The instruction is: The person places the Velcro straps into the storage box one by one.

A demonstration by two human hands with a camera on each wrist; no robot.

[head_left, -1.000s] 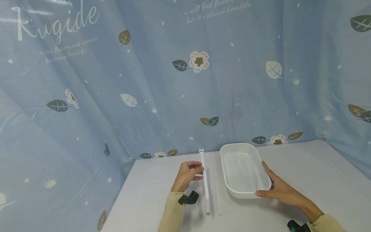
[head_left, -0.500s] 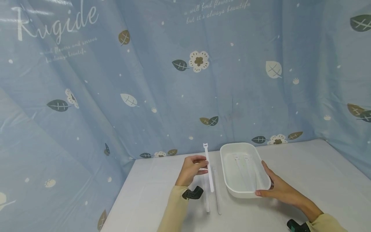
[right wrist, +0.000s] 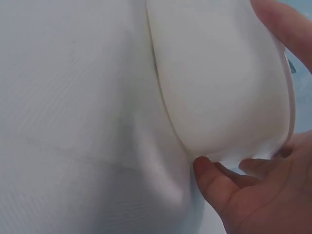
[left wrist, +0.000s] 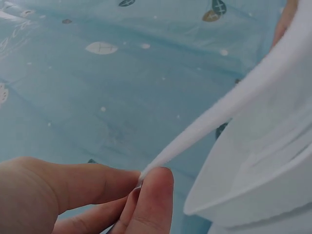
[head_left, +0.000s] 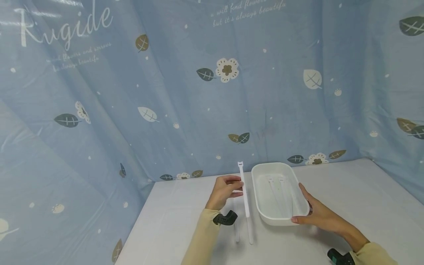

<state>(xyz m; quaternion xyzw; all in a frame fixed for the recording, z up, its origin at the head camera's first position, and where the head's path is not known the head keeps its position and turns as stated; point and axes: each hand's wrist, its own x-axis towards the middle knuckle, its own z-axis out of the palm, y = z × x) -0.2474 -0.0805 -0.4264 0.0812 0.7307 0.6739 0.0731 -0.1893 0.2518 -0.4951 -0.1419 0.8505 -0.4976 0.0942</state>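
My left hand [head_left: 225, 192] pinches a white hook-and-loop cable tie [head_left: 245, 202] between thumb and fingers. Its slotted head points up and away, and its fuzzy band [left wrist: 204, 122] runs up to the right in the left wrist view. Just right of it is a white plastic box [head_left: 279, 222] with rounded corners. Around the box's near right corner my right hand [head_left: 322, 217] grips the wall; the right wrist view has the fingers [right wrist: 214, 187] against the box's outside. Inside the box lie a few thin white ties [head_left: 274, 189].
Two more white strips lie lengthwise on the white tabletop: one strip [head_left: 236, 233] partly behind the left hand, the other strip [head_left: 250, 233] below the held tie's end. A blue patterned curtain [head_left: 185, 92] hangs along the table's back edge.
My left hand has lifted the tie off the table strip beneath it and carried it right and slightly away, nearer the box. The right hand and box have stayed nearly still.
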